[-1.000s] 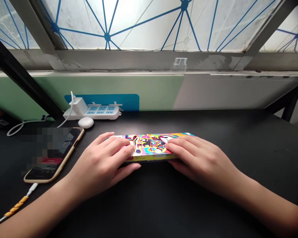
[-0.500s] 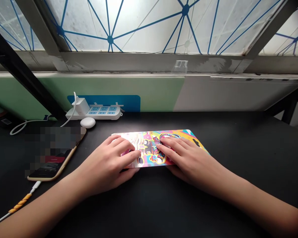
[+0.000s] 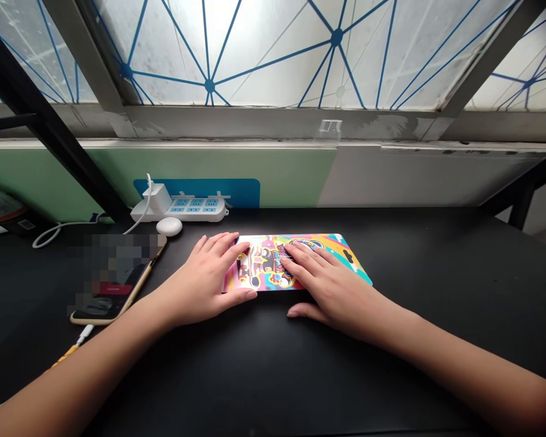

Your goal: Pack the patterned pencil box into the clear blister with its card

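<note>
A flat, brightly coloured card or booklet (image 3: 273,267) with cartoon print lies on the black desk in front of me; I cannot tell which of the two it is. My left hand (image 3: 209,279) rests at its left end, fingers spread over the edge and thumb stretched along the near side. Across the middle of the print lie the fingers of my right hand (image 3: 327,282), flat and extended, with the thumb on the desk just below the near edge. Neither hand grips it. Part of the print is hidden under the fingers.
To the left lies a phone (image 3: 118,285), its screen blurred, with a charging cable (image 3: 84,334) plugged in. Behind it are a small white round case (image 3: 169,227) and a white power strip (image 3: 195,209) with a charger. A dark container (image 3: 9,212) stands at the far left.
The card or booklet has gone from slightly raised at its near edge to flat on the desk. Both thumbs have come out from under it, and the fingers have spread. The view has shifted slightly.
</note>
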{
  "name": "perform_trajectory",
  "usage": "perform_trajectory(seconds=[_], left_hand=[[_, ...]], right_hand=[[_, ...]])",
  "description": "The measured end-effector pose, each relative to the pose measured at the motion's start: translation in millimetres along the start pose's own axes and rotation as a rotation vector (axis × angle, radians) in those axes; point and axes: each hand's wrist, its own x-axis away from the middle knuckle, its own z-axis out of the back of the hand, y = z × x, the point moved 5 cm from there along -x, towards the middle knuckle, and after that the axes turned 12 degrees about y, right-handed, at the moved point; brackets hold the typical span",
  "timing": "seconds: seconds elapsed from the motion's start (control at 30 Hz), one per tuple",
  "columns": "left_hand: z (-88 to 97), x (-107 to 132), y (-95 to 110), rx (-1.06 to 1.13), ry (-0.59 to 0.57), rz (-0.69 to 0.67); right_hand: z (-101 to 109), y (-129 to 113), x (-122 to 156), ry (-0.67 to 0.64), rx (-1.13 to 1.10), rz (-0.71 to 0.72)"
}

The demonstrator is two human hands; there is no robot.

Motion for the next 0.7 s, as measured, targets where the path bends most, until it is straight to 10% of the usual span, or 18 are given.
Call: perform_trajectory(seconds=[0.33,0.7], left_hand=[[1.2,2,0,-0.003,0.012,0.016],[0.7,1,-3,-0.039,-0.024,0.046]], right_hand=[[-19,-52,-60,-0.006,-0.075,0.132],[-15,-41,-69,-0.061,-0.194,0.142]])
